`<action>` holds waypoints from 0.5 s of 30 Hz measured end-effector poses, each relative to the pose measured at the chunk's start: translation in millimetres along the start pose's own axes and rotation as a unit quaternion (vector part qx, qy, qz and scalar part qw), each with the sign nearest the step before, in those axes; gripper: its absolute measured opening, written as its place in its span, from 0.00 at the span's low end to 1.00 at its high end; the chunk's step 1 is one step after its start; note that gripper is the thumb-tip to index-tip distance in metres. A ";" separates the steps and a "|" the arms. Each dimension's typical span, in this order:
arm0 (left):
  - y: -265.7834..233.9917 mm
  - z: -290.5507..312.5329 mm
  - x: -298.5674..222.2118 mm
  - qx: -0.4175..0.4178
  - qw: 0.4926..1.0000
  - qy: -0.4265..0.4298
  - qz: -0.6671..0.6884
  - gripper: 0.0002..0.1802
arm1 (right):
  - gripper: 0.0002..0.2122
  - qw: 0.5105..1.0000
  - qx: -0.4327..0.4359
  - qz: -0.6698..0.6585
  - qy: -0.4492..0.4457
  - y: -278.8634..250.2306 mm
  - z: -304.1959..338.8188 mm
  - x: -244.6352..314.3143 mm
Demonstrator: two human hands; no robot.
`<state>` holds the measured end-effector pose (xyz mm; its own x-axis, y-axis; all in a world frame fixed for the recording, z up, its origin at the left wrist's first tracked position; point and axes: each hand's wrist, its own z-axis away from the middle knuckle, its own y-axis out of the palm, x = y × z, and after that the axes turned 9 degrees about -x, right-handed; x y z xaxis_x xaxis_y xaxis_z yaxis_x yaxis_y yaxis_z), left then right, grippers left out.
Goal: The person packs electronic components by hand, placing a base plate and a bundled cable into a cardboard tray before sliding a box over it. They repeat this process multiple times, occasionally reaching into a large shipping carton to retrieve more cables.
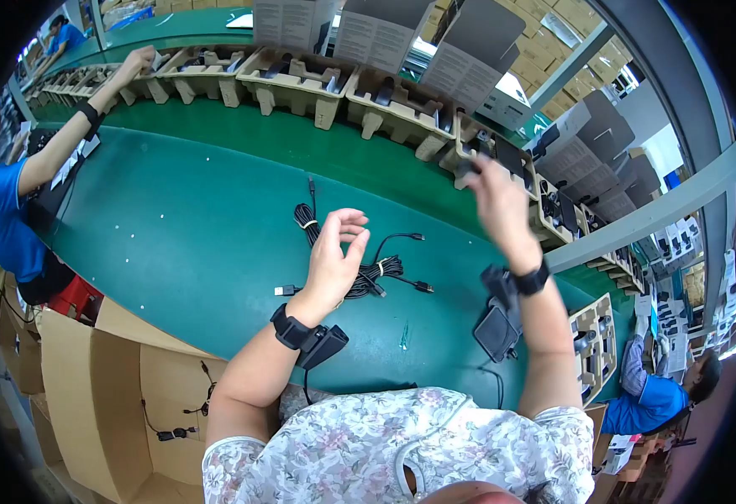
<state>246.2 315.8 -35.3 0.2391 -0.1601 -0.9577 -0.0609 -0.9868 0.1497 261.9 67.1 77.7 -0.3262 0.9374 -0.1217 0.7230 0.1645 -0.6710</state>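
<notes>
I see left hand (pixel 334 259) half-open, nothing visible in it; cable bundle (pixel 382 270) on table (pixel 200 235) just right, long axis roughly crosswise. Right hand (pixel 502 204) farther, at tray (pixel 460 149); blurred, can't tell grip.

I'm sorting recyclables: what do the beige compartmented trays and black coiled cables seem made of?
Beige compartmented trays: probably matt moulded pulp, given their rounded one-piece shapes.
Black coiled cables: likely smooth plastic or rubber outside, bending in tight loops; which, unclear.
</notes>
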 end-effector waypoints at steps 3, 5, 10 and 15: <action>-4.0 -3.6 2.0 -0.009 0.996 0.037 -0.086 0.15 | 0.09 0.984 0.052 0.161 0.048 12.1 -37.1 -56.6; -6.8 -6.6 3.5 -0.011 0.993 0.054 -0.108 0.15 | 0.09 0.974 0.062 0.218 0.015 27.0 -51.9 -91.4; -14.2 -8.1 7.1 -0.017 0.984 0.081 -0.159 0.17 | 0.08 0.890 0.195 0.377 -0.170 75.9 -62.6 -126.1; -16.4 -13.7 8.8 -0.018 0.980 0.093 -0.175 0.18 | 0.07 0.841 0.362 0.391 -0.098 121.0 -72.0 -117.7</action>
<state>262.6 330.3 -42.8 0.4113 0.1903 -0.8914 0.0891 -0.9817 -0.1685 431.6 -1.2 63.5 -0.0691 0.5915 -0.8033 0.2271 -0.7748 -0.5900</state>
